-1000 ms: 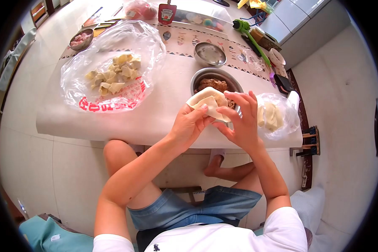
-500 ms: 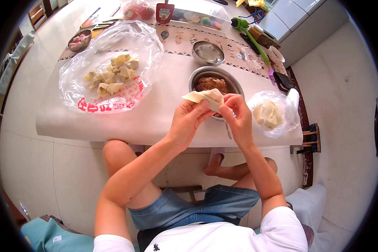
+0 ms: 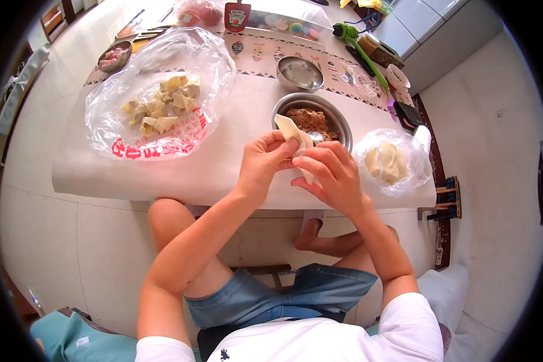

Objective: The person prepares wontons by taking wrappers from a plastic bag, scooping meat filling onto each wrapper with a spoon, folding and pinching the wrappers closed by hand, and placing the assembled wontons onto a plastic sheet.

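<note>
A pale wonton wrapper (image 3: 288,128), folded over, is held up between both hands in front of the steel bowl of meat filling. My left hand (image 3: 264,161) pinches it between thumb and fingers, with one corner sticking up. At its lower end, the fingers of my right hand (image 3: 333,172) are bent around the wrapper's other side. Behind them, brown minced filling (image 3: 311,120) lies in the steel bowl (image 3: 344,120), where a spoon (image 3: 315,138) shows partly. A plastic bag (image 3: 370,143) of stacked wrappers (image 3: 387,163) lies right of my right hand.
On the left, folded wontons (image 3: 163,108) lie on a clear plastic bag (image 3: 214,66) with red print. A smaller metal bowl (image 3: 300,73) stands behind the filling. Further back are a ketchup pouch (image 3: 236,17), a bowl of pink meat (image 3: 113,57) and a green-handled item (image 3: 368,60).
The wrapper has turned from lying nearly level to pointing upward. My right hand has rotated and come lower around its near end; the spoon now shows in the bowl.
</note>
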Demonstrator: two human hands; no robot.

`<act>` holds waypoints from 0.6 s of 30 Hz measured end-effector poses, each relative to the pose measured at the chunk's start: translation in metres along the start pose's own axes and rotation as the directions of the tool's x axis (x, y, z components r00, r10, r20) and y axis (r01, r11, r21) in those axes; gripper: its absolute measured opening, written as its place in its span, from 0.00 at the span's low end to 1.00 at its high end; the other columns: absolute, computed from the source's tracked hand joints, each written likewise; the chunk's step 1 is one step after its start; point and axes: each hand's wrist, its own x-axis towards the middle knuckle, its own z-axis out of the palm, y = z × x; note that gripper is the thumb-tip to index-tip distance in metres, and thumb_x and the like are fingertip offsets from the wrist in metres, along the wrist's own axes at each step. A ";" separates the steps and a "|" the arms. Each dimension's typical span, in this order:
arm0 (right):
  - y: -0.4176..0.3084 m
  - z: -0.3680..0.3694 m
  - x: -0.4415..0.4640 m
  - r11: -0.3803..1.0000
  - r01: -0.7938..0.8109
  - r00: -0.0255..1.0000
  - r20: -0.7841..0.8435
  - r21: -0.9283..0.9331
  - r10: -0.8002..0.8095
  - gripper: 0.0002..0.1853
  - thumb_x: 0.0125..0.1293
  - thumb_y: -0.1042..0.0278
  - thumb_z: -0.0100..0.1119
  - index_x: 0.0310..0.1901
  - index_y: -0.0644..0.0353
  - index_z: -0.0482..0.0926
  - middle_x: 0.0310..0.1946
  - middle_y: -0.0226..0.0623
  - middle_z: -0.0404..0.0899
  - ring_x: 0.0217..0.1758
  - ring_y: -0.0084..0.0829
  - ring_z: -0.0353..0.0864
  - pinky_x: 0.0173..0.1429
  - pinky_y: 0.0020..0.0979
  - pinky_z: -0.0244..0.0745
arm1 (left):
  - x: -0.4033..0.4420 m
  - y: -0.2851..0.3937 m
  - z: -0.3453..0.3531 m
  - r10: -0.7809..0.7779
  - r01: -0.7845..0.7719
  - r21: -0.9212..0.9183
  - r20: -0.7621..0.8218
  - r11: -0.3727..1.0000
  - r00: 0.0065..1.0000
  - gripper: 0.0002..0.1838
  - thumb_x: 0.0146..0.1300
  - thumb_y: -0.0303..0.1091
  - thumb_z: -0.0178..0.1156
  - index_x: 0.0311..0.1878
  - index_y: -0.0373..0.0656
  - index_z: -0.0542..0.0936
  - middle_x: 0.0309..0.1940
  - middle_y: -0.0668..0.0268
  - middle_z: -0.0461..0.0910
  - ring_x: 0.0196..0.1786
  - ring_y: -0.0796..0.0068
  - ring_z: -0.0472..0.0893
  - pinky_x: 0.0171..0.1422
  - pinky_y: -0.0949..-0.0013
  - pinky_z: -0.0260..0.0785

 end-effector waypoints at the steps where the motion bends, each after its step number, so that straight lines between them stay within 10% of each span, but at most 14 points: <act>1: 0.002 0.000 -0.001 0.998 0.030 1.000 0.004 -0.053 -0.030 0.14 0.42 0.70 0.67 0.34 0.51 0.78 0.39 0.25 0.73 0.42 0.29 0.73 0.44 0.31 0.72 | 0.000 0.003 0.000 -0.016 0.016 -0.024 -0.009 1.000 1.000 0.12 0.61 0.32 0.60 0.46 0.36 0.77 0.40 0.64 0.80 0.40 0.79 0.80 0.46 0.75 0.74; 6: 0.008 -0.001 -0.007 0.973 0.184 0.983 0.030 -0.139 -0.181 0.16 0.40 0.73 0.68 0.35 0.53 0.78 0.37 0.25 0.73 0.41 0.30 0.74 0.42 0.31 0.74 | 0.000 0.004 0.001 -0.058 0.066 -0.106 0.080 0.992 0.995 0.12 0.63 0.32 0.59 0.48 0.39 0.77 0.40 0.66 0.80 0.41 0.80 0.80 0.45 0.76 0.74; 10: 0.001 0.003 -0.007 0.951 -0.233 0.972 0.005 0.206 0.237 0.12 0.48 0.74 0.66 0.36 0.57 0.78 0.31 0.28 0.76 0.32 0.25 0.76 0.37 0.27 0.74 | -0.001 0.000 0.000 -0.026 0.028 -0.036 0.055 0.999 0.998 0.13 0.63 0.32 0.57 0.50 0.40 0.76 0.41 0.66 0.80 0.43 0.80 0.79 0.47 0.75 0.74; 12: -0.006 0.001 -0.002 0.653 -0.617 0.767 0.151 0.440 0.624 0.10 0.54 0.74 0.64 0.38 0.60 0.76 0.28 0.30 0.78 0.29 0.22 0.76 0.35 0.25 0.75 | -0.002 0.004 0.001 0.047 -0.058 0.164 0.070 0.985 0.996 0.15 0.63 0.30 0.58 0.52 0.39 0.75 0.44 0.65 0.79 0.45 0.79 0.79 0.48 0.73 0.74; 15: 0.003 -0.004 0.007 0.182 -0.639 0.592 0.326 0.748 0.737 0.12 0.60 0.71 0.62 0.42 0.62 0.72 0.28 0.33 0.79 0.29 0.20 0.77 0.36 0.22 0.75 | -0.004 0.004 0.010 0.266 -0.300 0.198 0.180 0.933 0.947 0.18 0.61 0.26 0.59 0.54 0.38 0.73 0.48 0.63 0.77 0.48 0.75 0.79 0.50 0.71 0.74; 18: 0.011 -0.008 0.010 -0.006 -0.643 0.519 0.442 0.765 0.731 0.15 0.60 0.67 0.62 0.45 0.62 0.69 0.29 0.33 0.79 0.30 0.20 0.78 0.35 0.20 0.74 | -0.006 0.006 0.012 0.423 -0.511 0.390 0.293 0.766 0.858 0.22 0.56 0.21 0.61 0.56 0.37 0.71 0.50 0.60 0.76 0.50 0.73 0.78 0.51 0.70 0.74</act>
